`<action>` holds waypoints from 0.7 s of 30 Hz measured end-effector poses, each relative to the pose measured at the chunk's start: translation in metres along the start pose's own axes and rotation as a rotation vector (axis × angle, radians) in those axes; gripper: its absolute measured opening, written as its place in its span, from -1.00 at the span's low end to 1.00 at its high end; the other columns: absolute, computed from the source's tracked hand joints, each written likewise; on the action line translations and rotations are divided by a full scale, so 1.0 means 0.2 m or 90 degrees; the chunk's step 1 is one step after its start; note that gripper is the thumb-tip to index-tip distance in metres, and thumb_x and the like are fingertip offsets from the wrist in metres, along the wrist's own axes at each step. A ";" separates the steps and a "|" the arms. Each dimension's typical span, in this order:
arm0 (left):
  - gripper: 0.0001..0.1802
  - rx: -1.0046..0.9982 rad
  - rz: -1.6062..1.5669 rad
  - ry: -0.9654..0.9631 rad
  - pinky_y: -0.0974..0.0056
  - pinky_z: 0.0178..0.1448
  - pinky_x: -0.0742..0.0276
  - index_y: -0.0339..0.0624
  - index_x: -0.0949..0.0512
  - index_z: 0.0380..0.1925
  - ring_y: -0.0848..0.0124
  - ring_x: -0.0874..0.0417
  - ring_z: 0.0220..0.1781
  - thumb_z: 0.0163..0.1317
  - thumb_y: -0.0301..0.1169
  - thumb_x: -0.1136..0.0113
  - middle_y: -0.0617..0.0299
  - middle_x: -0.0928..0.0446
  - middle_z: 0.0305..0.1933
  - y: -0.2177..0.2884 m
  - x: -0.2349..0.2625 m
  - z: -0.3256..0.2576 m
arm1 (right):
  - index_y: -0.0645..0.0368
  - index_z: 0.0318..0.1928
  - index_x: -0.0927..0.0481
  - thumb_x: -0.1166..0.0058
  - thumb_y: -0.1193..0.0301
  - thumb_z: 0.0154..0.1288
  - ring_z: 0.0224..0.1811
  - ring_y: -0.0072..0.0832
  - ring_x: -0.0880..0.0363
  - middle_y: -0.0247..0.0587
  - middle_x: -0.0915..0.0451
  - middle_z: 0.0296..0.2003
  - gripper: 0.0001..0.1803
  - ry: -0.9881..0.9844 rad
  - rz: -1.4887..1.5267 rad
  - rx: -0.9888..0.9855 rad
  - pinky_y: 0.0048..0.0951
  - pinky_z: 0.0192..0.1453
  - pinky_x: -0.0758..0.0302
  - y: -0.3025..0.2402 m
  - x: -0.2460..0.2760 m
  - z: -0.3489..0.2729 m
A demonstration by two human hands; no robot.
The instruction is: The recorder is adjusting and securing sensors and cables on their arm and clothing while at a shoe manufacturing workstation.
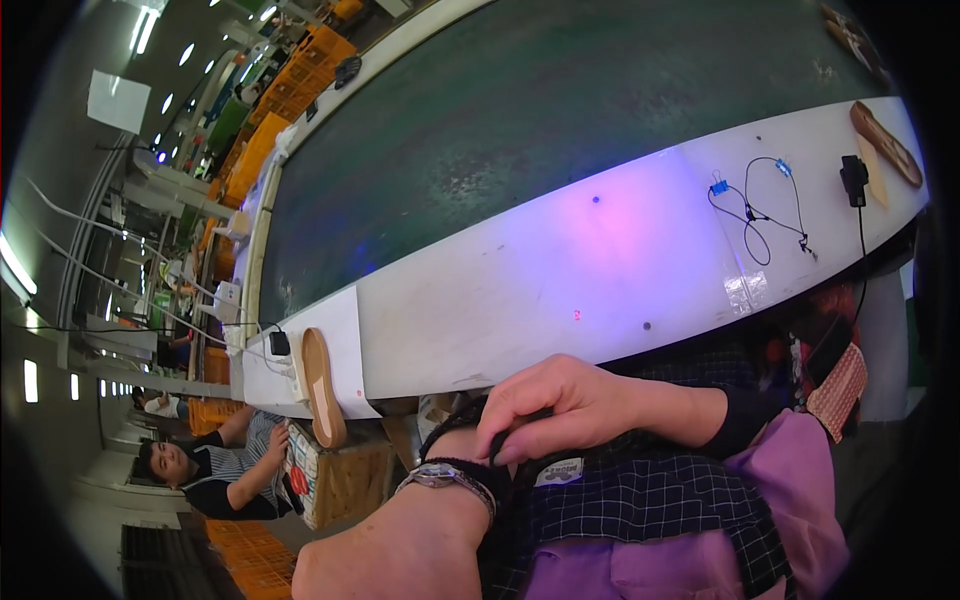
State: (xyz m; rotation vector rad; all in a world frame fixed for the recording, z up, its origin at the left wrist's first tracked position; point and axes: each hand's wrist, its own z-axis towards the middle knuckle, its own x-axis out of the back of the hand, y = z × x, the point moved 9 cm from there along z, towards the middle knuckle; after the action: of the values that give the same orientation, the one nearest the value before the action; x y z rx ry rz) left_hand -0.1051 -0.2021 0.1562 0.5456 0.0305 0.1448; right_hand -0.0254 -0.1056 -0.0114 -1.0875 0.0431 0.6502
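My right hand (560, 405) reaches across from the right in a closed pinch on a black sleeve cuff (497, 447) at my left wrist. A metal-banded wristwatch (437, 476) sits next to that cuff. Bare skin shows beside the pinched cloth. My left hand (390, 545) is low in the picture, its back toward me; its fingers are hidden or cut off by the lower edge. Below my right hand is my dark checked apron (640, 500), with a small pale label (558, 471).
A white table edge (450, 320) borders a dark green belt (480, 180). Tan shoe soles (321, 388) (886, 144) lie at both ends. Blue clips on black cord (750, 212) and a black device (854, 180) are at right. A co-worker (245, 470) stands by a box (350, 480) at left.
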 end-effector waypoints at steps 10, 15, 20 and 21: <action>-0.76 -0.027 0.032 -0.005 0.17 -0.29 -0.33 -0.28 -0.45 -0.46 0.20 -0.48 -0.34 0.06 -0.33 0.11 0.03 -0.46 -0.41 -0.01 0.11 0.00 | 0.28 -0.18 -0.54 -0.12 0.60 0.17 -0.25 -0.68 -0.50 -0.25 -0.50 -0.22 -0.82 0.031 0.259 -0.078 -0.66 -0.25 -0.46 0.08 -0.02 0.02; -0.77 -0.076 0.060 0.028 0.15 -0.30 -0.33 -0.25 -0.44 -0.49 0.20 -0.47 -0.40 0.13 -0.33 0.16 0.05 -0.45 -0.43 0.03 0.12 -0.04 | 0.23 -0.07 -0.57 -0.10 0.57 0.21 -0.36 -0.63 -0.53 -0.22 -0.47 -0.20 -0.75 0.052 -0.003 0.044 -0.65 -0.31 -0.47 0.00 0.01 -0.02; -0.72 -0.028 0.052 0.057 0.18 -0.21 -0.43 -0.26 -0.48 -0.42 0.24 -0.52 -0.35 0.26 -0.31 0.15 0.04 -0.47 -0.41 0.04 0.31 -0.09 | 0.17 0.09 -0.48 0.01 0.47 0.27 -0.10 -0.37 -0.47 -0.18 -0.49 -0.15 -0.64 0.025 -0.263 0.149 -0.46 -0.02 -0.40 -0.03 0.01 -0.06; -0.73 -0.010 0.079 0.063 0.21 -0.19 -0.44 -0.28 -0.50 -0.38 0.26 -0.54 -0.32 0.26 -0.30 0.10 0.02 -0.49 -0.37 0.06 0.38 -0.10 | 0.20 0.11 -0.45 0.02 0.45 0.27 -0.08 -0.33 -0.47 -0.17 -0.50 -0.14 -0.62 0.026 -0.323 0.178 -0.44 0.00 -0.40 -0.05 0.01 -0.07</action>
State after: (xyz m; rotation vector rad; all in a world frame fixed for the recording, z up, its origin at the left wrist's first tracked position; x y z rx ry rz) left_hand -0.0325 -0.1717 0.1460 0.5250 0.0925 0.2932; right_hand -0.0137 -0.1192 -0.0105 -0.7955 -0.1025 0.1574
